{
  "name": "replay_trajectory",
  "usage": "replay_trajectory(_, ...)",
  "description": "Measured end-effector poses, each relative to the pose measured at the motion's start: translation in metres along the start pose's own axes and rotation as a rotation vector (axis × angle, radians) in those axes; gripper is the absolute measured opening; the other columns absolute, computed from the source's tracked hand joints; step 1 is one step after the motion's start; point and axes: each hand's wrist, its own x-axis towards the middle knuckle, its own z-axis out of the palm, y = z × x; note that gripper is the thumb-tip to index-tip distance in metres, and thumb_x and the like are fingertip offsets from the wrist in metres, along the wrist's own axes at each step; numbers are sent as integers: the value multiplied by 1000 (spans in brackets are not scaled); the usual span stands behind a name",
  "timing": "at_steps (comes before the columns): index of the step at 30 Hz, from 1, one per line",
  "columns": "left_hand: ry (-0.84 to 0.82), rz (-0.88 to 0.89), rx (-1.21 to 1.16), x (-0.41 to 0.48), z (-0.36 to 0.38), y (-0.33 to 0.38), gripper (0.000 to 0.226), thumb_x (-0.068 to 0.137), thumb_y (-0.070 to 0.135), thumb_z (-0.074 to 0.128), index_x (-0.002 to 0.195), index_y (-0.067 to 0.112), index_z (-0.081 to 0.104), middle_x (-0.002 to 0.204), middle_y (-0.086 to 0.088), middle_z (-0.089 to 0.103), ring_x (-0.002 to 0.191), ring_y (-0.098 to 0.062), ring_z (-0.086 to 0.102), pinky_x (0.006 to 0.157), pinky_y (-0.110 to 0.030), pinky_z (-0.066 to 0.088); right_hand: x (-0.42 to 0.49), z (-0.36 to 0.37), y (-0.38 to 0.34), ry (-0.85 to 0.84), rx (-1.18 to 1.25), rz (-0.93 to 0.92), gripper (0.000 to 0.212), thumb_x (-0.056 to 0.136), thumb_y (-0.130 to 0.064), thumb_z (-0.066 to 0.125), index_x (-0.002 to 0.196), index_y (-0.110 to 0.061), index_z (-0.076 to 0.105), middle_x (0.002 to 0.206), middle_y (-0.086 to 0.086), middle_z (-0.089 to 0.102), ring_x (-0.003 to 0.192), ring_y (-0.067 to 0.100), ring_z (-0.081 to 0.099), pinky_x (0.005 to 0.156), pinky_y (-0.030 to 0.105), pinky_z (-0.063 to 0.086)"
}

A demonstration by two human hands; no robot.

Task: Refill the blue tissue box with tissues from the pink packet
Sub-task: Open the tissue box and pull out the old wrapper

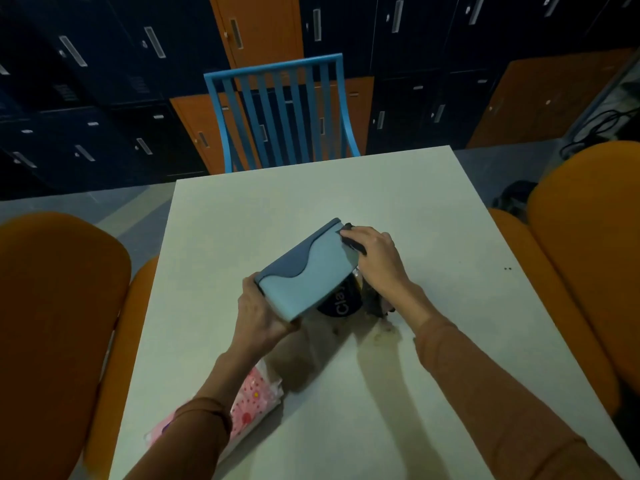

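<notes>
While my left hand grips the near end of the blue tissue box, its long axis runs away to my right hand, fingers curled over the far end by a dark tab. Behind the left fingers, under that forearm, lies the pink packet.

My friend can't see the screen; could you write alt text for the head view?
Two hands hold a blue tissue box tilted above a table: the left hand grips its near end, the right hand pinches a dark piece at its far end. A pink packet lies by the left forearm.
</notes>
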Motion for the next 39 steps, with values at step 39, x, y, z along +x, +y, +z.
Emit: replay_trajectory(39,96,479,188,65,-6,78,96,53,62,72,122,3,43,109,-12,53,94,-20,47,80,-40,48,-54,-9,-31,188,69,-301,57,82,13,58,129,-18,58,133,1,56,99,20,49,86,32,54)
